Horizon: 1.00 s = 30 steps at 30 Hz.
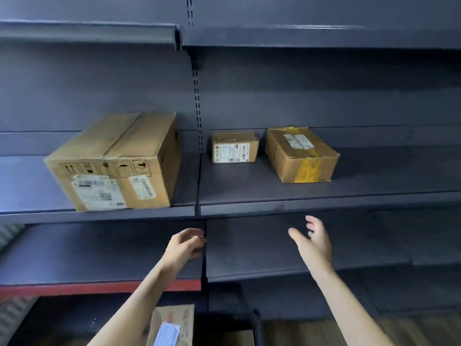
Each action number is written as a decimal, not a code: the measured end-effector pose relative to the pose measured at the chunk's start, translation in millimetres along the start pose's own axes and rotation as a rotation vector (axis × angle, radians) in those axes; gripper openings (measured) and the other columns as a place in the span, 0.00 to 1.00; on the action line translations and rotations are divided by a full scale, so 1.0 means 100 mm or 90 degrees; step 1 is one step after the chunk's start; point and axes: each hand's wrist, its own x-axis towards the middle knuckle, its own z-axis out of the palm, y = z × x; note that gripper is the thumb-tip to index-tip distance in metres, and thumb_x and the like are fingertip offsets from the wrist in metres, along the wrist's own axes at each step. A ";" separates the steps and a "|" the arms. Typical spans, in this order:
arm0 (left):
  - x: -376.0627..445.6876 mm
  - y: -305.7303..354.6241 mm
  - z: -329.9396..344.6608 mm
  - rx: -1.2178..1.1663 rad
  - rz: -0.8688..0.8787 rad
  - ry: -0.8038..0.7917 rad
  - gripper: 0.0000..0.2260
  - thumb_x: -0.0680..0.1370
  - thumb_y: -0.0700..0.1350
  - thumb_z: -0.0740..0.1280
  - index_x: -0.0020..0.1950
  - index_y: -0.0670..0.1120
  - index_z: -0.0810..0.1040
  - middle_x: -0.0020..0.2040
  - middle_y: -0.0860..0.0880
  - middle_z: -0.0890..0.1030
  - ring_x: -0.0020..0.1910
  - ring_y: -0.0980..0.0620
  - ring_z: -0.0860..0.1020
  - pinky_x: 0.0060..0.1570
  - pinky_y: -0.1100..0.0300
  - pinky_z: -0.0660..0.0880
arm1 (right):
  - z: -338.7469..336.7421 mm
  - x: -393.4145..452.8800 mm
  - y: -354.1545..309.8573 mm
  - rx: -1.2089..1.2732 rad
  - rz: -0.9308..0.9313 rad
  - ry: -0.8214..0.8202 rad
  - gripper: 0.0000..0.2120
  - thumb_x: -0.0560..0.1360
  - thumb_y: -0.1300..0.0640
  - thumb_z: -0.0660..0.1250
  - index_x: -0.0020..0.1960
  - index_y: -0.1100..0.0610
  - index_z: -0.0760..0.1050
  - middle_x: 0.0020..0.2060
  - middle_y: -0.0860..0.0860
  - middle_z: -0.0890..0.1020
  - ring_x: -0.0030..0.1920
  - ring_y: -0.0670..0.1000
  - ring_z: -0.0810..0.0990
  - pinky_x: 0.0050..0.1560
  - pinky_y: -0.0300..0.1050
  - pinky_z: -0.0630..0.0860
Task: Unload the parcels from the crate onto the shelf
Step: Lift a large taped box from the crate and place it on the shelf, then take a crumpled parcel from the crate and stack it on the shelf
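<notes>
Three cardboard parcels stand on the dark grey shelf (274, 196): a large box (117, 161) on the left, a small labelled box (234, 147) in the middle and a yellow-taped box (300, 154) to its right. Below that shelf's front edge, my left hand (185, 244) hangs with fingers loosely curled and holds nothing. My right hand (313, 242) is spread open and empty. Another parcel (172, 325) with a white label sits at the bottom, partly behind my left forearm. The dark crate (229, 323) shows only as a dim edge beside it.
A lower shelf (249, 250) lies behind my hands, with a red front strip (99, 287) on its left section. An upper shelf (299, 37) runs overhead. A slotted upright (197, 101) divides the bays. Wooden floor (311, 333) shows at the bottom right.
</notes>
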 end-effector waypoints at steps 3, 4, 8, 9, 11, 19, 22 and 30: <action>-0.22 -0.35 -0.32 0.060 -0.017 -0.008 0.08 0.77 0.32 0.62 0.53 0.40 0.76 0.47 0.42 0.79 0.47 0.47 0.76 0.45 0.58 0.75 | 0.23 -0.51 0.20 -0.009 0.027 -0.044 0.23 0.71 0.59 0.71 0.64 0.53 0.70 0.62 0.52 0.74 0.63 0.53 0.72 0.58 0.45 0.68; -0.29 -0.48 -0.41 0.080 -0.026 -0.008 0.08 0.77 0.32 0.62 0.53 0.41 0.76 0.46 0.43 0.79 0.47 0.47 0.77 0.47 0.57 0.76 | 0.28 -0.66 0.28 -0.012 0.033 -0.054 0.22 0.71 0.59 0.71 0.63 0.53 0.70 0.61 0.52 0.75 0.62 0.52 0.73 0.59 0.45 0.68; -0.53 -0.99 -0.68 0.125 -0.100 0.017 0.10 0.75 0.34 0.64 0.54 0.45 0.77 0.48 0.45 0.80 0.47 0.47 0.78 0.52 0.52 0.75 | 0.48 -1.14 0.64 -0.047 0.077 -0.114 0.21 0.70 0.62 0.71 0.61 0.53 0.71 0.58 0.50 0.75 0.58 0.51 0.73 0.60 0.46 0.70; -0.59 -1.13 -0.73 0.133 -0.122 0.024 0.10 0.75 0.35 0.64 0.54 0.46 0.77 0.49 0.45 0.81 0.47 0.47 0.78 0.52 0.52 0.75 | 0.52 -1.22 0.74 -0.059 0.092 -0.134 0.21 0.70 0.62 0.71 0.61 0.54 0.71 0.58 0.50 0.75 0.58 0.50 0.73 0.60 0.46 0.69; -0.71 -1.40 -0.81 0.142 -0.167 0.032 0.11 0.74 0.38 0.65 0.55 0.47 0.76 0.52 0.46 0.81 0.48 0.48 0.79 0.53 0.52 0.76 | 0.60 -1.35 0.93 -0.080 0.130 -0.166 0.21 0.70 0.62 0.71 0.61 0.54 0.71 0.58 0.50 0.75 0.58 0.50 0.73 0.60 0.45 0.69; -1.05 -2.41 -0.95 0.183 -0.310 0.077 0.14 0.74 0.34 0.65 0.59 0.42 0.76 0.55 0.41 0.80 0.49 0.45 0.80 0.55 0.51 0.76 | 0.89 -1.76 1.59 -0.111 0.226 -0.255 0.20 0.70 0.65 0.70 0.61 0.58 0.71 0.56 0.51 0.74 0.56 0.50 0.71 0.58 0.43 0.68; -1.08 -2.68 -1.00 0.187 -0.339 0.117 0.17 0.73 0.33 0.65 0.61 0.41 0.75 0.56 0.40 0.81 0.54 0.44 0.80 0.56 0.50 0.77 | 1.05 -1.84 1.80 -0.128 0.250 -0.288 0.19 0.71 0.65 0.70 0.61 0.58 0.71 0.56 0.51 0.74 0.56 0.50 0.71 0.57 0.42 0.66; -0.62 -3.59 -1.07 0.173 -0.294 0.253 0.28 0.74 0.40 0.69 0.72 0.43 0.64 0.69 0.42 0.70 0.61 0.51 0.71 0.60 0.57 0.68 | 1.84 -1.89 2.65 -0.134 0.292 -0.352 0.19 0.72 0.64 0.69 0.61 0.55 0.72 0.56 0.50 0.74 0.56 0.50 0.72 0.55 0.40 0.66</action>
